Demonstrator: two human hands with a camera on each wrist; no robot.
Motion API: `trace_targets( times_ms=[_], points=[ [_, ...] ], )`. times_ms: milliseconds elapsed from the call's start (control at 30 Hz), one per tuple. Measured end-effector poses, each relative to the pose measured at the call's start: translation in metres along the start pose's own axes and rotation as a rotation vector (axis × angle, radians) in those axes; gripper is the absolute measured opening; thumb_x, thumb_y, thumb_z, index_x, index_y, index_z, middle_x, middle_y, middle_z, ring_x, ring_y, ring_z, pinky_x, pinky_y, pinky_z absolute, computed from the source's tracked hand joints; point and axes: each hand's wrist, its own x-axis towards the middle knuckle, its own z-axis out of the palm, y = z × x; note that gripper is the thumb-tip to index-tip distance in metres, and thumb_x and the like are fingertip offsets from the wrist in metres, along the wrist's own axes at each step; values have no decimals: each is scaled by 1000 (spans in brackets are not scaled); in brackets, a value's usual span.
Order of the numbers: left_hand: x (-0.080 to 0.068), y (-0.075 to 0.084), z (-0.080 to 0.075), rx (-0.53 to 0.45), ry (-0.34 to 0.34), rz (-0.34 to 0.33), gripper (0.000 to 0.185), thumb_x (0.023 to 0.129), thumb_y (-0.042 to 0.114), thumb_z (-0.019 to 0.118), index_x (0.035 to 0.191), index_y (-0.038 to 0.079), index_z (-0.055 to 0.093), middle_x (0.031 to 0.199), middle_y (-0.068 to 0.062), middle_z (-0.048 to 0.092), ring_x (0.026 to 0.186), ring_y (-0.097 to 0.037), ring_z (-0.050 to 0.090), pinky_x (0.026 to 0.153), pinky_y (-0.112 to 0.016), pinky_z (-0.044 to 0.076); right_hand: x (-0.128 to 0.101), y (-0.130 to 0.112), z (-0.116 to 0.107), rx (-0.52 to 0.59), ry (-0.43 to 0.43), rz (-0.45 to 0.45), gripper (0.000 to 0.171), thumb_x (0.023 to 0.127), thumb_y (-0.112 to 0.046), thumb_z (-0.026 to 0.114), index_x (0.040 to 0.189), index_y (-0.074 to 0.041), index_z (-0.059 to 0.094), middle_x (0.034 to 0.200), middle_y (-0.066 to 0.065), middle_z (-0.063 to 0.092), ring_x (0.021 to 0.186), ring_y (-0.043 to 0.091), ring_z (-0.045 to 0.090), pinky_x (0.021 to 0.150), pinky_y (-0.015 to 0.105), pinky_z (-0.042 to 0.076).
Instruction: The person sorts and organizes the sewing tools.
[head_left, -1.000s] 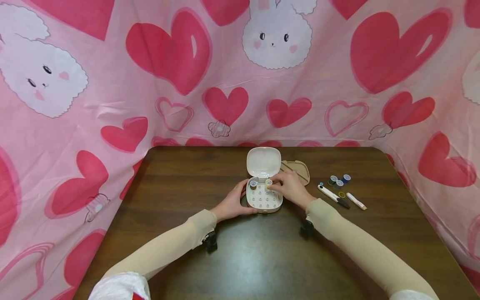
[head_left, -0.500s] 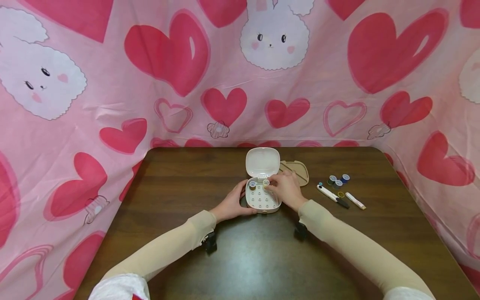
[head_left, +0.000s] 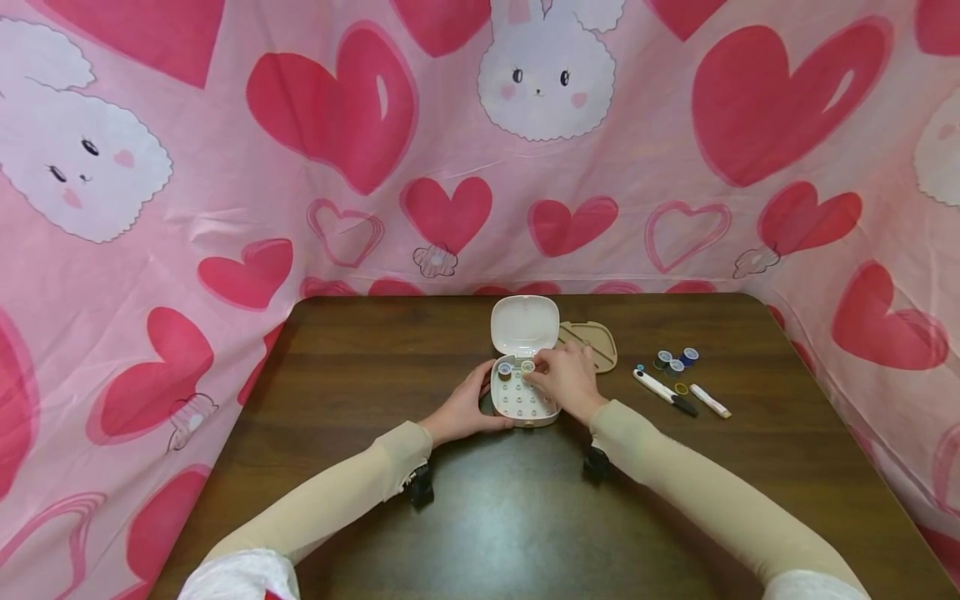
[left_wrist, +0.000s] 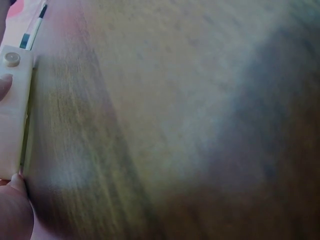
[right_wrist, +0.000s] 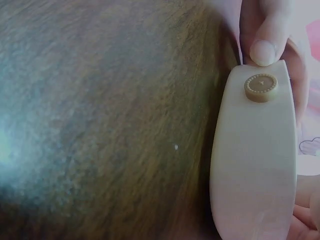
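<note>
A small white case (head_left: 525,407) lies open on the brown table (head_left: 360,367), with its lid (head_left: 525,323) standing up behind it. Its base has rows of pegs and holds a dark spool (head_left: 505,371) at the back left. My left hand (head_left: 465,408) grips the case's left side. My right hand (head_left: 564,380) reaches over the right side and pinches a pale yellow spool (head_left: 528,367) at the back row. In the left wrist view the case's side (left_wrist: 12,115) shows between my fingertips. The right wrist view shows the case's front (right_wrist: 252,165) with a tan clasp button (right_wrist: 260,87).
A beige insert tray (head_left: 596,340) lies just right of the lid. Further right are several thread spools (head_left: 675,362), a pair of thread snips (head_left: 666,392) and a small white tool (head_left: 710,401). Pink heart-print cloth (head_left: 225,208) hangs around the table.
My right hand has shifted the yellow spool slightly left along the case's back row. My left hand stays on the case.
</note>
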Motion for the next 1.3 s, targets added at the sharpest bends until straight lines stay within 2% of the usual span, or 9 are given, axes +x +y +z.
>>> trace_targets(
  times_ms=[333, 733, 967, 1300],
  points=[
    [0, -2, 1, -11, 3, 1, 109, 79, 20, 93, 161, 4, 23, 163, -16, 32, 149, -26, 40, 121, -37, 36, 2, 0, 7, 22, 21, 13, 19, 87, -36, 86, 82, -20, 77, 68, -6, 57, 85, 26, 44, 84, 46, 30],
    [0, -3, 1, -5, 0, -6, 109, 80, 22, 93, 162, 4, 23, 163, -15, 32, 150, -25, 39, 121, -37, 36, -1, -2, 16, -5, 26, 42, 24, 87, -40, 84, 99, -19, 82, 76, -2, 59, 86, 26, 44, 84, 47, 31],
    [0, -3, 0, -10, 2, 1, 108, 81, 22, 92, 162, 3, 23, 163, -16, 32, 150, -26, 39, 122, -38, 36, -1, -2, 17, 8, 41, 32, 25, 86, -40, 85, 102, -21, 83, 76, -2, 59, 84, 25, 44, 80, 45, 31],
    [0, 0, 1, -9, -2, 7, 109, 80, 18, 92, 162, 3, 22, 164, -16, 31, 150, -25, 38, 122, -35, 36, -1, -3, 19, -36, 46, -4, 25, 88, -39, 83, 103, -20, 82, 74, -2, 56, 86, 26, 45, 82, 46, 34]
  ],
)
